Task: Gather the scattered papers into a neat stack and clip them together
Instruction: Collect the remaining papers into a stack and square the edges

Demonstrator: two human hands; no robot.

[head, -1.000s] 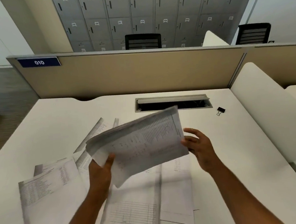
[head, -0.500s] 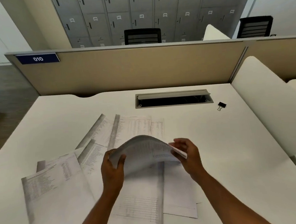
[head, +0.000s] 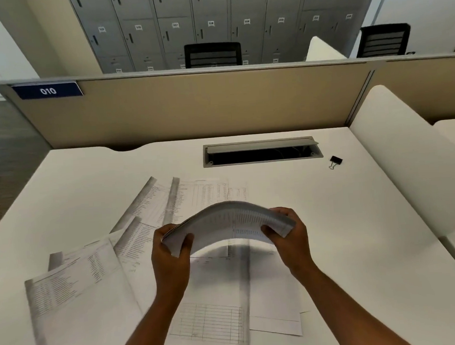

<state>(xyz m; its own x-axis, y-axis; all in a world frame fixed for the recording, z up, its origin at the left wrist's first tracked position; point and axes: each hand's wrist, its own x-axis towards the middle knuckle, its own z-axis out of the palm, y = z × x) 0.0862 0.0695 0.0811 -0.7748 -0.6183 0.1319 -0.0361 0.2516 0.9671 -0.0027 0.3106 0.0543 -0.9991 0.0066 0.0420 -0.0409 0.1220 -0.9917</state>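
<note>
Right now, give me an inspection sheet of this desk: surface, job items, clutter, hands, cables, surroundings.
Surface: white desk, flat, bare on its right side.
Job's things: bundle of papers held above the desk, bowed upward; loose printed sheets overlapping on the desk at left and centre; black binder clip lying apart at far right, unused.
Clutter: nothing seen.
Grippers: left hand grips the bundle's left end; right hand grips its right end.
Cables: open cable tray in the desk; contents too dark to tell.
Surroundings: beige partition with blue 010 label, grey lockers, two black chairs.
</note>
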